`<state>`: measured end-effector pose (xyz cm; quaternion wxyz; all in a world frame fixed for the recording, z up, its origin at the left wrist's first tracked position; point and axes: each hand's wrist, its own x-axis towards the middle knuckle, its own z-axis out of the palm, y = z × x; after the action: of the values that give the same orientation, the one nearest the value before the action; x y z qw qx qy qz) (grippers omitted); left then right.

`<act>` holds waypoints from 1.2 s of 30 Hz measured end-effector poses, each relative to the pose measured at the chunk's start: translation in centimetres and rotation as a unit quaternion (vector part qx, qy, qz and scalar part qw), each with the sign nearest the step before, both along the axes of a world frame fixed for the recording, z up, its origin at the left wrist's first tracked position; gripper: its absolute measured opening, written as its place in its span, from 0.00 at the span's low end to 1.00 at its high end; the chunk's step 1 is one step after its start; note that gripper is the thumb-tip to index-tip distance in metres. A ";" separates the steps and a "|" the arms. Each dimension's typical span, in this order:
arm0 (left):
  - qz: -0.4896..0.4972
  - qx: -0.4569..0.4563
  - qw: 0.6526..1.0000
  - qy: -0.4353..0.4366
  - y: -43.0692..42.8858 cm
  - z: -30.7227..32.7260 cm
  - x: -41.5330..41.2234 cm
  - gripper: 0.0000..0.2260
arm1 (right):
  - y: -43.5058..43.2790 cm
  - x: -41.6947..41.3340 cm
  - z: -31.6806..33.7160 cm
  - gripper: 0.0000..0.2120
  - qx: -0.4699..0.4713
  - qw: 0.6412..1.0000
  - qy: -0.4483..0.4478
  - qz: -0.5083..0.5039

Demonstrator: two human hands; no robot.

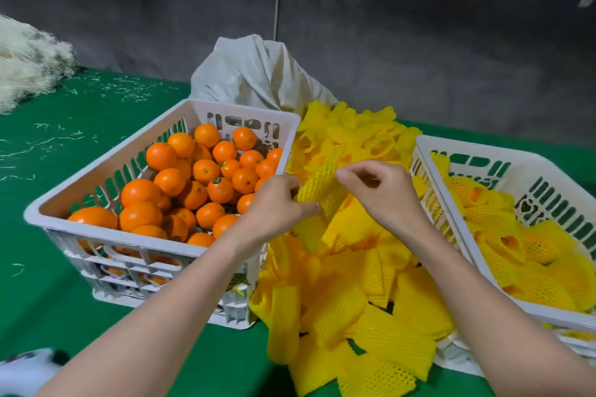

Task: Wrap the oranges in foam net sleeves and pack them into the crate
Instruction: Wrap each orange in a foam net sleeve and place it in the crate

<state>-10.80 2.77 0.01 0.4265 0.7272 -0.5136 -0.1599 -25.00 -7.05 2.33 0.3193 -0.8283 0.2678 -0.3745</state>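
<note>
Partway: right crate holds some sleeved oranges, left crate heaped with bare oranges; left hand fingers curl round one foam net sleeve over the loose pile, right hand pinching its upper edge, no orange inside yet

The foam net sleeve I hold is yellow with a fine open mesh, like the whole pile of sleeves. The oranges are bright orange, their crate white, the table cover deep green.
</note>
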 end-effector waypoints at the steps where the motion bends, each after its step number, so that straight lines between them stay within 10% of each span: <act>1: -0.002 0.003 1.000 -0.005 0.2 0.2 0.4 0.18 | 0.2 0.9 -0.2 0.08 -0.007 1.000 0.019 0.000; 8: 0.026 0.026 0.997 -0.063 2.4 1.6 6.8 0.21 | 1.8 8.3 -0.6 0.11 -0.114 0.993 -0.012 -0.014; 14: 0.109 -0.019 0.955 0.276 1.9 1.3 15.3 0.20 | 2.7 14.0 -2.8 0.12 0.083 0.993 -0.062 0.056; 17: 0.075 0.166 0.983 0.017 1.4 -0.9 19.0 0.12 | 3.1 15.6 -5.0 0.12 0.206 0.976 -0.028 0.069; 20: -0.007 0.423 0.865 -0.270 2.3 -2.0 20.6 0.15 | 3.4 16.3 -6.2 0.11 0.203 0.976 -0.005 0.084; 23: -0.021 0.516 0.781 -0.351 3.7 -2.1 20.9 0.20 | 3.5 16.3 -6.5 0.12 0.159 0.983 0.020 0.089; 27: -0.027 0.559 0.750 -0.351 4.1 -3.2 20.9 0.29 | 3.6 16.0 -6.6 0.13 0.119 0.988 0.035 0.092; 32: -0.001 0.496 0.796 -0.346 4.6 -4.0 21.4 0.14 | 3.6 16.0 -6.1 0.11 0.150 0.984 0.029 0.090; 36: 0.029 0.374 0.902 -0.214 5.6 -2.7 22.0 0.09 | 3.4 15.2 -4.2 0.13 0.277 0.954 -0.055 0.103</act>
<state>11.23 8.34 -2.73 0.0073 0.8647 -0.4732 -0.1684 -9.84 -3.62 -1.91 0.5873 -0.7084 0.2565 -0.2958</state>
